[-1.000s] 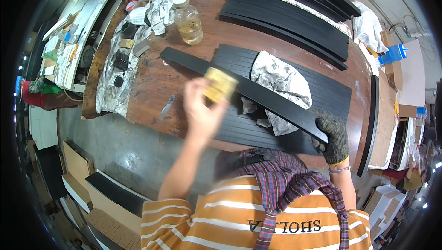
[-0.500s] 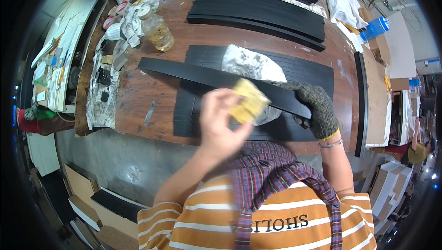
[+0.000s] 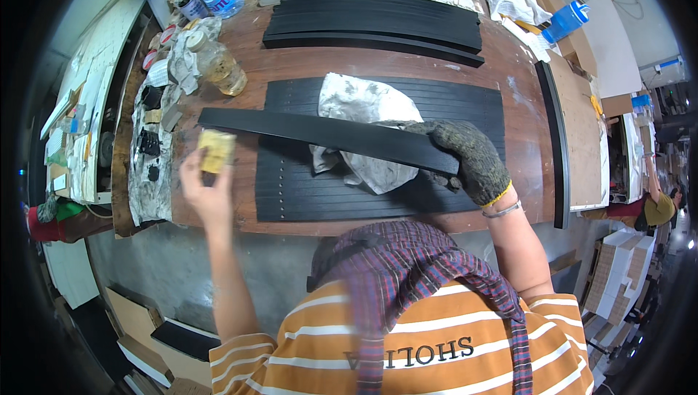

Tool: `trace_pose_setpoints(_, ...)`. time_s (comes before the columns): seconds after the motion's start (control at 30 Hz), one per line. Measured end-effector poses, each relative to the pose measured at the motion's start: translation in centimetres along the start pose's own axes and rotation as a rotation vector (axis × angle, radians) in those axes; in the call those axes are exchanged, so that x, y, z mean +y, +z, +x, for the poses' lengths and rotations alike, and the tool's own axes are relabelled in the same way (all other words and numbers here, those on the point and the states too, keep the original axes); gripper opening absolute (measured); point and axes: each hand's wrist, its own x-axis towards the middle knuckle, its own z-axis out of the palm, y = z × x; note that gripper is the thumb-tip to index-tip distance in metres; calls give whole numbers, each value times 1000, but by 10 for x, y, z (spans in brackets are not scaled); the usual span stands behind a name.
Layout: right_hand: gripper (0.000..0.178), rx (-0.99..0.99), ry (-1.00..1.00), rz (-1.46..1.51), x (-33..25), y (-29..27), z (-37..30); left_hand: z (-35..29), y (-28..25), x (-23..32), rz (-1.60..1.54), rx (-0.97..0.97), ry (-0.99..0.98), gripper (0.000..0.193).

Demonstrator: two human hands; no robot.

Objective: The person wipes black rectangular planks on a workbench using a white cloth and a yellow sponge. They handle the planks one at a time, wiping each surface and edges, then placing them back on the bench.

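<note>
We'd do best to keep the yellow pad [image 3: 217, 149] flat and the pressure even along the black strip [image 3: 320, 134] — held across the stained cloth [image 3: 358, 98], its right end clamped in our gloved right hand [image 3: 474, 162], its left end just beside the pad pinched in our bare left hand [image 3: 208, 193].

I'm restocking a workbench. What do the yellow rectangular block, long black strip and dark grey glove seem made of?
Yellow rectangular block: probably matte sponge; dull, mottled surface, though blurred.
Long black strip: satin, perhaps painted wood; soft sheen, but black hides the core.
Dark grey glove: likely knitted yarn, matte; fuzzy, speckled texture.
</note>
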Motion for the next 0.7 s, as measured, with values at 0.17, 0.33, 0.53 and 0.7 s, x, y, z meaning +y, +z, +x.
trace_pose_setpoints(0.17, 35, 44, 674, 761, -22, 9, 3, 37, -66, -154, 711, 77, -198, 48)
trace_pose_setpoints(0.33, 37, 85, 776, 869, -40, 13, 11, 30, -29, -81, 496, -27, 62, 34)
trace_pose_setpoints(0.53, 36, 165, 259, 457, -53, 5, 32, -48, 108, 103, -1, -380, 596, 40)
trace_pose_setpoints(0.7, 34, 150, 638, 683, -67, 2, 41, -45, 187, 135, 222, -664, 498, 43)
